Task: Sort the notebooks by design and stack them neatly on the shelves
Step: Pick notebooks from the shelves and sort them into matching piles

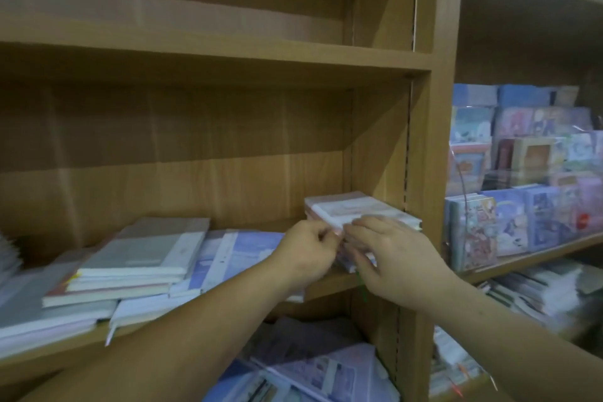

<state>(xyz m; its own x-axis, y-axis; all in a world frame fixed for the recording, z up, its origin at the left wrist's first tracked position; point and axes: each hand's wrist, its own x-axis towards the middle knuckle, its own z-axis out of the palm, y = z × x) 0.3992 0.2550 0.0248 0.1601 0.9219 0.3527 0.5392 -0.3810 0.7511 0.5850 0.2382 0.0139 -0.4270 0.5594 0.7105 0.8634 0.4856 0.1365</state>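
Already both hands, left hand (308, 253) and right hand (391, 258), are clenched on the pink notebook stack (355, 210) at the shelf's (329, 284) three o'clock end, and uneven squeezing could, I'd guess, fan it crooked.

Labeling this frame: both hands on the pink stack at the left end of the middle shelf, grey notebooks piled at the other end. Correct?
Not quite. The head view shows the pink stack at the right end of the middle shelf, against the side panel, with the left hand and right hand on it. The grey notebooks are piled at the other end.
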